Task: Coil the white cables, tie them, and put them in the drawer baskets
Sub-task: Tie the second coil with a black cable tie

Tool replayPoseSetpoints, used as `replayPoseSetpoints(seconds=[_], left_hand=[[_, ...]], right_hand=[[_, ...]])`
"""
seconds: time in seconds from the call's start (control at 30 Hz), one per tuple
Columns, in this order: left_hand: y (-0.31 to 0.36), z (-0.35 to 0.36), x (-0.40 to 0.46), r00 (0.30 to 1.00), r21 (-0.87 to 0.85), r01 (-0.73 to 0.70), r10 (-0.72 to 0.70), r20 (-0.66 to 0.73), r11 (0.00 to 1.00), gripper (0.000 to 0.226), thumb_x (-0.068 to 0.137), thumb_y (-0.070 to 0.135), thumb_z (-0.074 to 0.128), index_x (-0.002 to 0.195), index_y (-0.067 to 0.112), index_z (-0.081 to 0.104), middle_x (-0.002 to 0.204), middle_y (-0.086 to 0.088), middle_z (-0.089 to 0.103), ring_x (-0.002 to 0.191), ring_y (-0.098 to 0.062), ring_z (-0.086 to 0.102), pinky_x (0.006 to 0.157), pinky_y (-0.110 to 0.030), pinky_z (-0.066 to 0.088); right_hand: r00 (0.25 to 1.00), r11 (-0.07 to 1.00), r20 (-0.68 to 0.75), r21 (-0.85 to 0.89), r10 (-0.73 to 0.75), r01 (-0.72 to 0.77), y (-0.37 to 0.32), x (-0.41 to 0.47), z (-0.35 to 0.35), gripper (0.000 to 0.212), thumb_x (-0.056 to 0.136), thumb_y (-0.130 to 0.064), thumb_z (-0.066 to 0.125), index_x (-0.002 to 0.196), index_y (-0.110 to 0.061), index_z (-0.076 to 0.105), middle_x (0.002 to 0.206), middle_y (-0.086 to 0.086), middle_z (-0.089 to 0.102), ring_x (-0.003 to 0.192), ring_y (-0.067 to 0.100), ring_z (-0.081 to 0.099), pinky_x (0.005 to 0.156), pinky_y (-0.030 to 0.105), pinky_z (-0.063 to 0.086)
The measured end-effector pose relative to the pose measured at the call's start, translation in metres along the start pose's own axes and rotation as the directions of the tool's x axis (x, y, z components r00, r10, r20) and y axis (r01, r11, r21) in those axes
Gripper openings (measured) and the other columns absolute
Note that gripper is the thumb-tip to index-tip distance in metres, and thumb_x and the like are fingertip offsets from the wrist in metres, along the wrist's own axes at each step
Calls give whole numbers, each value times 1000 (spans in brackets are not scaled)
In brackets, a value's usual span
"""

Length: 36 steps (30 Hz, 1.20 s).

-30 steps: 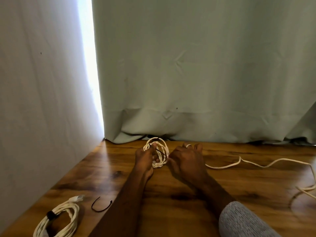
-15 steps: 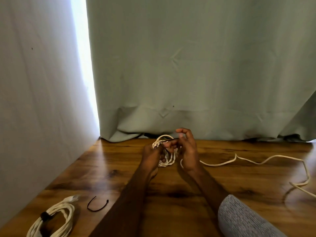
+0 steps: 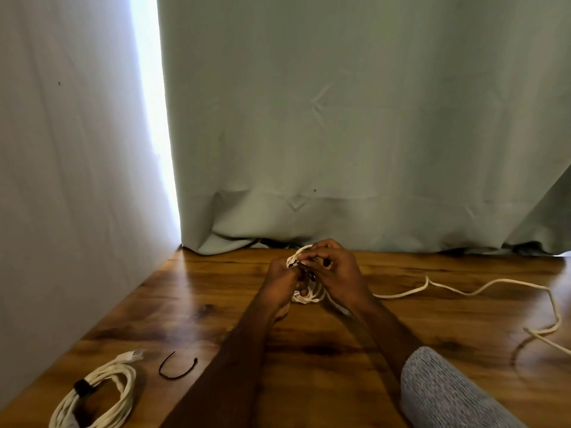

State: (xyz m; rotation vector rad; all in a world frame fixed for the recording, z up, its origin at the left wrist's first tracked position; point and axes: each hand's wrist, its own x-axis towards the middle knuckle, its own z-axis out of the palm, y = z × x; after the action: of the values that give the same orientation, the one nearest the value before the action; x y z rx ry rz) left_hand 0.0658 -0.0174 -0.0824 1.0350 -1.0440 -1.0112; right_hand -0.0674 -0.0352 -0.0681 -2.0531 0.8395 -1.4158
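both hands, left hand (image 3: 282,281) and right hand (image 3: 335,270), pinch the small white coil (image 3: 309,296) over the table (image 3: 309,350). a tied coil (image 3: 99,393) lies near left.

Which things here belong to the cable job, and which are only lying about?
Job: small white coil gripped by left hand and right hand; loose white cable; tied coil; spare black tie.
Lying about: wooden table; curtain.
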Motion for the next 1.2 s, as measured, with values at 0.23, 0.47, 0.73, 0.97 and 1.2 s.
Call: replayPoseSetpoints(seconds=[0.23,0.47,0.73,0.97,1.2], left_hand=[[-4,3,1,993,-93,11,1,122,996,16,81,2,54,78,6,69,66,-10,60,48,-15,52,49,-24,39],[4,-5,9,977,-231,188,-205,-52,955,50,96,58,50,70,15,53,43,7,41,31,-7,32,42,-18,29],[14,-8,11,955,-336,75,-165,-248,939,33,95,23,56,65,10,50,40,4,46,27,-8,35,37,-16,30],[18,-4,11,963,-330,15,-103,-250,944,36,98,29,54,68,9,51,37,4,46,28,-9,40,40,-19,32],[18,-5,16,962,-391,-56,-55,-267,919,53,102,49,41,67,10,46,40,3,36,31,-11,30,42,-17,26]], right_hand=[[992,994,-119,108,39,-27,-8,0,-3,4,95,-9,65,97,-9,69,94,0,71,93,11,66,78,19,51],[973,944,-118,291,199,-158,-20,0,-20,9,99,-2,58,94,-2,65,77,9,71,68,12,68,62,20,52],[888,872,160,180,431,-455,-42,-13,0,14,89,5,59,81,0,68,63,14,67,40,18,54,39,23,43],[785,789,-95,137,613,-599,-43,-20,26,22,90,-8,60,77,7,70,53,13,67,35,18,57,37,22,44],[739,764,-199,223,643,-605,-43,-20,34,31,92,-20,68,77,7,69,50,11,65,33,19,55,37,25,45]])
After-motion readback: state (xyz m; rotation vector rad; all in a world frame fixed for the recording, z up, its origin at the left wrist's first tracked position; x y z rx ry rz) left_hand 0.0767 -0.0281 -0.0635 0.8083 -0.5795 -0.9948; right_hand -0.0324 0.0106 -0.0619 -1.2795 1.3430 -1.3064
